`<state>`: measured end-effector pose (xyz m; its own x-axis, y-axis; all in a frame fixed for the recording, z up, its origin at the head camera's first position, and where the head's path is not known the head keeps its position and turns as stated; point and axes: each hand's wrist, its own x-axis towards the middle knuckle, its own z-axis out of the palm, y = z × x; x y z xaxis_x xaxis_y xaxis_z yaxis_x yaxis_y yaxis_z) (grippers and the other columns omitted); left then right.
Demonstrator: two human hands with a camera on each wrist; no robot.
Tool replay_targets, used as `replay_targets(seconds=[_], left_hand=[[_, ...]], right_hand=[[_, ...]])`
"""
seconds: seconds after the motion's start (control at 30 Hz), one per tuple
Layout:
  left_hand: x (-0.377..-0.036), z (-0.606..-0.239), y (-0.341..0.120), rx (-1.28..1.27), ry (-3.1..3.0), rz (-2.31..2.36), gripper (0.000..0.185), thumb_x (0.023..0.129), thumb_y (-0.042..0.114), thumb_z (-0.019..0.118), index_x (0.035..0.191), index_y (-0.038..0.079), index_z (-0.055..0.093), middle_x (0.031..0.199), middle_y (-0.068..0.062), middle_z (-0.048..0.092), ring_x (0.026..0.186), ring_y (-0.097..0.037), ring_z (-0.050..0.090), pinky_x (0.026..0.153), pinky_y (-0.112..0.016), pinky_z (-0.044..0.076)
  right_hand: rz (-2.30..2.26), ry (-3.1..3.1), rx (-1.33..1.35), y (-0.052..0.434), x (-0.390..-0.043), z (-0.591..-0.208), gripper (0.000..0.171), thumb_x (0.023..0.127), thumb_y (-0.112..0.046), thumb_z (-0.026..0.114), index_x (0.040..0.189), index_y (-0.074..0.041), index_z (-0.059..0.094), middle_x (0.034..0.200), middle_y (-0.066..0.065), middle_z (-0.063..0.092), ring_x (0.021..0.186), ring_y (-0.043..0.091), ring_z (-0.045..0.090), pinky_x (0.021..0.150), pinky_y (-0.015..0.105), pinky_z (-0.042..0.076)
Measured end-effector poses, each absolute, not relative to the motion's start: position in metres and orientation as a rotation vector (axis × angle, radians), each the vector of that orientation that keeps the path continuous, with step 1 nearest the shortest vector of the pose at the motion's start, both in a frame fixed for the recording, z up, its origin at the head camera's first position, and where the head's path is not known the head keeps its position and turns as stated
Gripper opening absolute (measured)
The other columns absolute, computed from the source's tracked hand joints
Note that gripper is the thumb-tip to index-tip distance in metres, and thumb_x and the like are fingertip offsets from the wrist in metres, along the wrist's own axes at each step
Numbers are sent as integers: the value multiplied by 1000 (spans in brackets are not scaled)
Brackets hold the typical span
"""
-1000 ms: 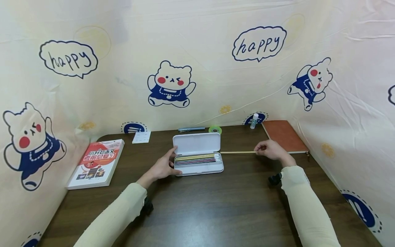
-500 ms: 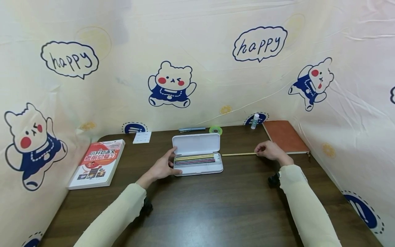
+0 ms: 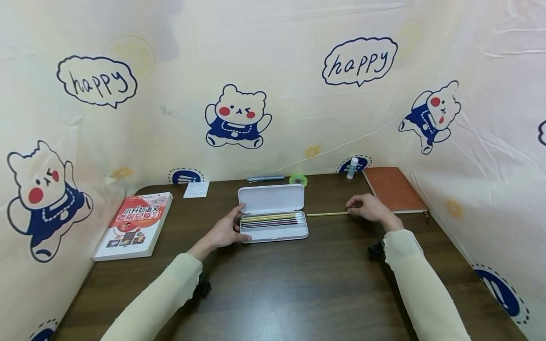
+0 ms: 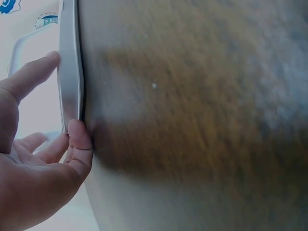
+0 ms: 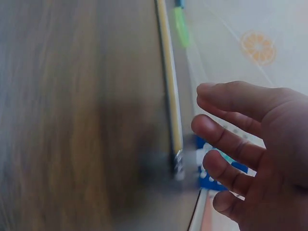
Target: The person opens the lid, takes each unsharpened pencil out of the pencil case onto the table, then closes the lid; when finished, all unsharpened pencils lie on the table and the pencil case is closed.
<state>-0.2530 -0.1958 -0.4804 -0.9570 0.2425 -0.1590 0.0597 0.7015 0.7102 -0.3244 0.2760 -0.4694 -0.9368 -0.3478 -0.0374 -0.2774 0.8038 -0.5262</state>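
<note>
I am steadying the open case [image 3: 273, 213] with my left hand [image 3: 226, 230]: the thumb is pressing its near-left corner and a straight finger is touching the left rim, as the left wrist view shows, so the hand is bracing rather than clasping. My right hand [image 3: 368, 207] is hovering at the right end of the pencil [image 3: 327, 214], which is lying flat on the table [image 3: 298, 284] just right of the case, its left tip close to the case's right edge. In the right wrist view my fingers [image 5: 231, 144] are spread and loosely bent beside the pencil's metal end, not closed on it, so that hand is holding nothing. I judge that I am at the step of getting this last pencil into the tray, where four others are already lying in a row. The next move is calling for a pinch on the right end, a lift over the rim, and a laying down parallel to the rest. Compared with a second ago, my right hand is sitting a little farther left, and the pencil, then touching the case, is now lying slightly apart from it.
</note>
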Motion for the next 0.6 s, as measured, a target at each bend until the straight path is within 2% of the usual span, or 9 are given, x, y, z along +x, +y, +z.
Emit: replay_targets(seconds=[0.27,0.5,0.6], left_hand=[[-252,-481,-196,238,2670,1099,106,78,27,87,160,20,19,144,-14,53,95,-21,54,79,-30,44],[-252,-480,-196,250,2676,1104,106,79,26,86,160,18,19,144,-15,53,94,-20,55,80,-31,44],[-252,-481,-197,257,2678,1102,105,79,26,86,160,18,20,144,-14,54,94,-20,55,80,-31,44]], right_hand=[[-827,2829,-611,245,-316,-454,18,93,-19,69,107,-8,73,94,4,72,84,16,60,77,33,48],[-836,2735,-681,210,-313,-453,20,94,-20,68,110,-9,72,98,2,72,85,16,60,79,33,50],[-832,2710,-721,194,-312,-454,16,94,-20,69,107,-12,73,97,0,72,84,15,60,79,33,50]])
